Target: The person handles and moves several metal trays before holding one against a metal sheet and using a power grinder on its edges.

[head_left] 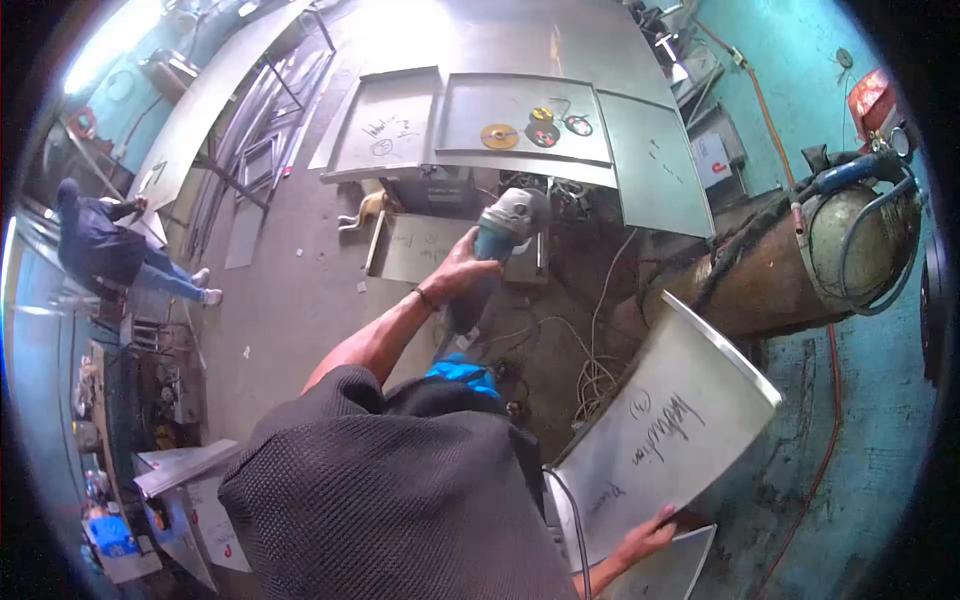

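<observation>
In my left hand is an angle grinder with a teal body and silver head. My fingers wrap round its body, and it is held up in front of me. My right hand grips the lower edge of a sheet-metal panel with a folded rim and black handwriting. The panel leans at a tilt on my right side. Ahead of the grinder stands a metal-topped table. Several discs, among them a tan disc, lie in a shallow metal tray on it.
A large rusty gas cylinder lies to my right by the turquoise wall. Loose cables coil over the floor near my feet. At far left a person works beside a long bench. More metal sheets sit at lower left.
</observation>
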Available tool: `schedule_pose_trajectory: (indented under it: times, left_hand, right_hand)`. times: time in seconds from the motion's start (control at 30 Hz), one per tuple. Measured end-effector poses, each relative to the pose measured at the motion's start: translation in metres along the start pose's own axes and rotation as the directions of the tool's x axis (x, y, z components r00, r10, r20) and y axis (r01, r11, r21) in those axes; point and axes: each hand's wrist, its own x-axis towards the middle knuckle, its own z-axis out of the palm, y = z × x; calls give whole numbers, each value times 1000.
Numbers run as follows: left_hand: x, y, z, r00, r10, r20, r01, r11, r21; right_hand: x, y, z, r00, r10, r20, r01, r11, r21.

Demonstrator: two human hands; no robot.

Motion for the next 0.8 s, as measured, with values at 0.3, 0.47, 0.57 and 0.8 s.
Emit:
schedule_pose_trajectory:
  times: [0.3, 0.47, 0.57, 0.8]
  left_hand:
    - [-61, -15, -77, 871, -227, -435, 89, 945, -315]
    - [-76, -47, -117, 809, -183, -559, -94, 898, -431]
    - [-87, -52, -126, 751, -200, -629, -148, 878, -456]
    - [-122, -90, -151, 553, -314, -772, -264, 813, -519]
  right_hand:
    - [129, -140, 120, 838, -508, 200, 520, 854, -10]
    - [199, -267, 239, 782, -573, 245, 560, 819, 125]
    - [219, -342, 315, 686, -674, 275, 552, 728, 407]
    - [231, -422, 498, 687, -484, 542, -1, 746, 666]
